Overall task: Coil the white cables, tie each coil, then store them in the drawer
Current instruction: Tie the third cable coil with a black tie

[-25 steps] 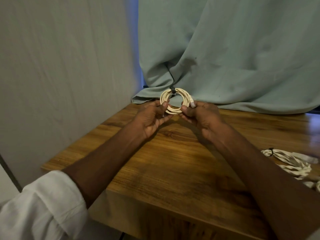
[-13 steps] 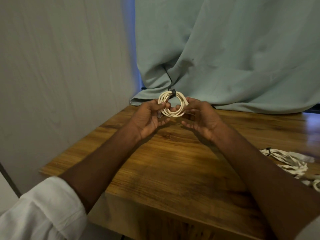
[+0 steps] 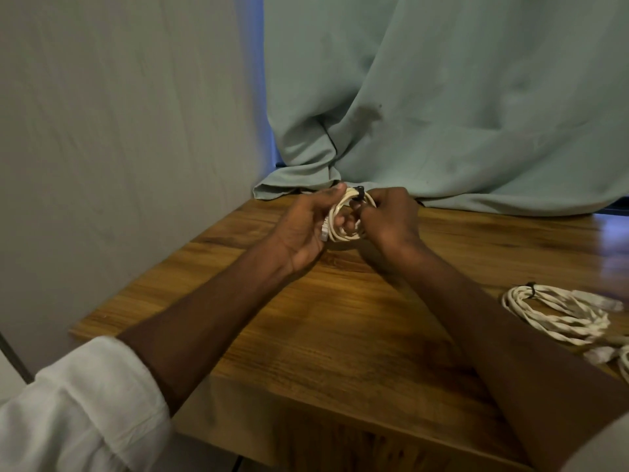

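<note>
Two hands [image 3: 303, 229] [image 3: 391, 223], one coil [image 3: 343, 229]

A wooden counter [image 3: 340, 318] with a strong grain fills the lower view. A pale green curtain [image 3: 442, 97] hangs behind it, its hem bunched on the counter's far edge. A plain grey wall [image 3: 119, 131] stands to the left.

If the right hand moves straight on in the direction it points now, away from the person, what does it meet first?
Probably the green curtain, whose hem lies on the wooden table just beyond the right hand. The hand already holds the white cable coil together with the left hand. Depth is uncertain from this single view.
</note>
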